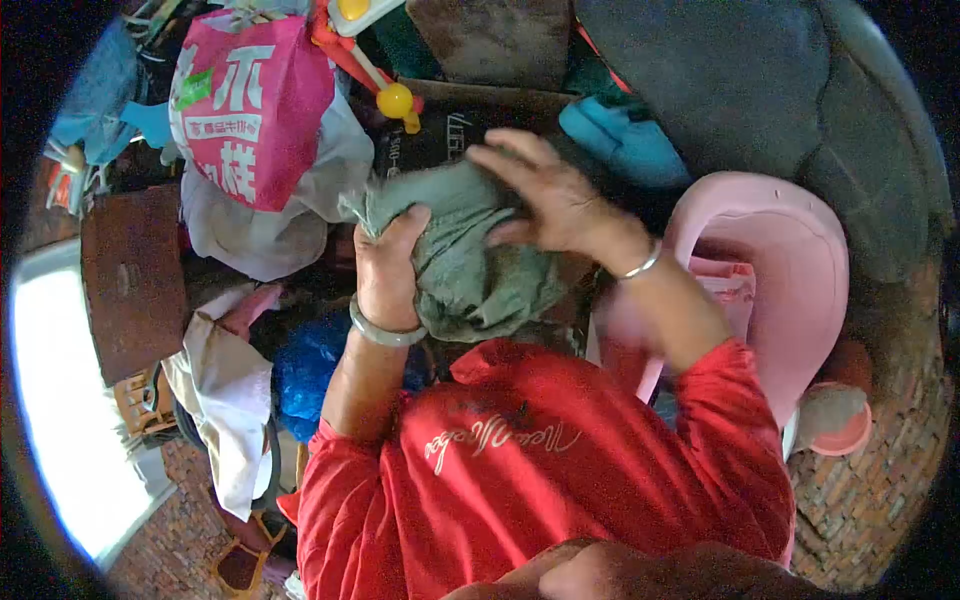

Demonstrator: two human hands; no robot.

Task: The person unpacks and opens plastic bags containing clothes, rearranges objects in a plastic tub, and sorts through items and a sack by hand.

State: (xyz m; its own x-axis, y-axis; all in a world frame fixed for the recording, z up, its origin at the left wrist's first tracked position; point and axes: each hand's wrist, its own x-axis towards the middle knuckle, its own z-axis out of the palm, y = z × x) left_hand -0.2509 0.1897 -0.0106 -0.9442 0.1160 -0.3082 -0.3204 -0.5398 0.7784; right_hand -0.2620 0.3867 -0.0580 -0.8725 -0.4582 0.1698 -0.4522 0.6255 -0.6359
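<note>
A crumpled grey-green cloth (pixel 465 255) with a frayed corner is held up in front of the red shirt. My left hand (pixel 390 265), with a pale bangle at the wrist, grips the cloth's left side, thumb on top. Over the cloth's upper right side is my right hand (pixel 555 200), a silver bangle at its wrist. Its fingers are spread and slightly blurred; whether they touch the cloth cannot be made out. Behind the cloth lies a dark box (pixel 440 135) with pale lettering.
A pink plastic tub (pixel 815 290) stands at the right, a pink-and-white bag (pixel 255 110) at the upper left. Blue plastic (pixel 305 375) and a whitish cloth (pixel 225 390) lie at the left. A blue item (pixel 620 140) sits behind my right hand.
</note>
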